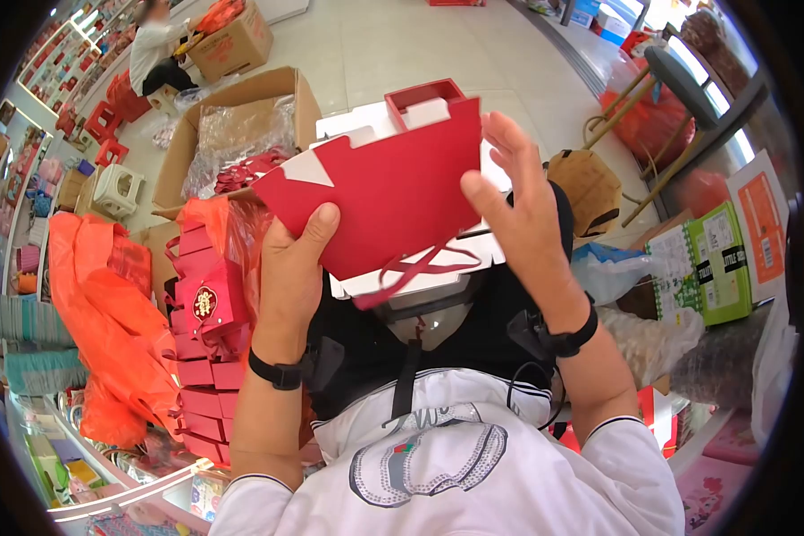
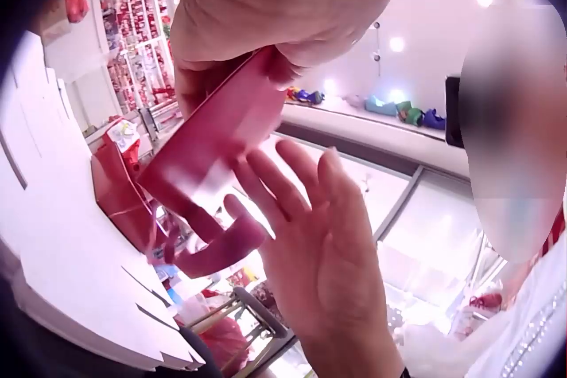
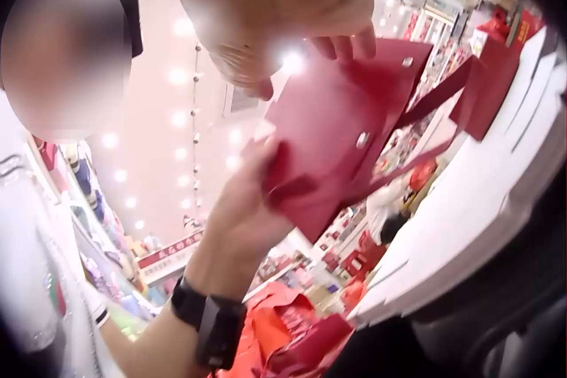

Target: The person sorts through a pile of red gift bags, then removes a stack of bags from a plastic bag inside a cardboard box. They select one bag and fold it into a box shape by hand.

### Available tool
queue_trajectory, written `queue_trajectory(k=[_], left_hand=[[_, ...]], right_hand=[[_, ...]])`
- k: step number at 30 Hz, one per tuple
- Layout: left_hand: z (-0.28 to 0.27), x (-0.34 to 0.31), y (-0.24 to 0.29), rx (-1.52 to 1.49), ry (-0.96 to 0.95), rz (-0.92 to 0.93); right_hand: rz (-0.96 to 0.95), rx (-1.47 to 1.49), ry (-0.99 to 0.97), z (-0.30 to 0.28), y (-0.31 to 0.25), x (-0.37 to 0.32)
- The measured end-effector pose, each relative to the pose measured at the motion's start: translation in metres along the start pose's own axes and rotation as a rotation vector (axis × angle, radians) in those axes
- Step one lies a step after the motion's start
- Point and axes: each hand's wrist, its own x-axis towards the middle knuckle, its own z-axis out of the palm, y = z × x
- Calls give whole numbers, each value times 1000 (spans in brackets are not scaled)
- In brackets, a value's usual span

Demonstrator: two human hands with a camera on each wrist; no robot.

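A red card gift box (image 1: 402,192), partly folded, with a ribbon handle (image 1: 429,263) hanging from its near side, is held up over the lap. My left hand (image 1: 297,268) grips its left end, with the thumb lying on the red face. Metal eyelets (image 3: 362,140) show on it in the right wrist view. At its right edge my right hand (image 1: 523,210) is spread, fingers extended and thumb apart. Beneath lies a stack of white card blanks (image 1: 366,121) across the knees, and a small open red box (image 1: 426,92) sits at its far end.
Finished-looking red boxes (image 1: 207,308) are piled at the left beside an orange plastic bag (image 1: 107,313). An open carton (image 1: 174,174) with plastic wrap stands ahead left. A stool (image 1: 679,89) and a brown bag (image 1: 585,189) are to the right. Another person (image 1: 156,54) sits farther off.
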Motion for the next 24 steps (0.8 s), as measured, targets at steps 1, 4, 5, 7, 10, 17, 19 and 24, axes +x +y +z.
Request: queue_trajectory(k=[1, 4, 5, 7, 10, 17, 19, 24], left_hand=[[-4, 2, -5, 12, -20, -10], [-1, 8, -16, 80, -30, 53], [0, 10, -20, 108, -21, 92], [-5, 9, -24, 287, 10, 151], [0, 11, -21, 417, -21, 205], [30, 6, -4, 236, -15, 73], [24, 11, -9, 198, -41, 82], [11, 20, -31, 278, -22, 30]], right_hand=[[76, 169, -4, 3, 0, 9], [360, 482, -142, 5, -8, 3], [421, 534, -161, 7, -4, 2], [422, 562, -168, 15, 4, -2], [438, 647, -145, 25, 5, -10], [416, 595, -66, 28, 13, -7], [388, 553, -62, 28, 15, -5], [366, 540, -100, 32, 23, -5]])
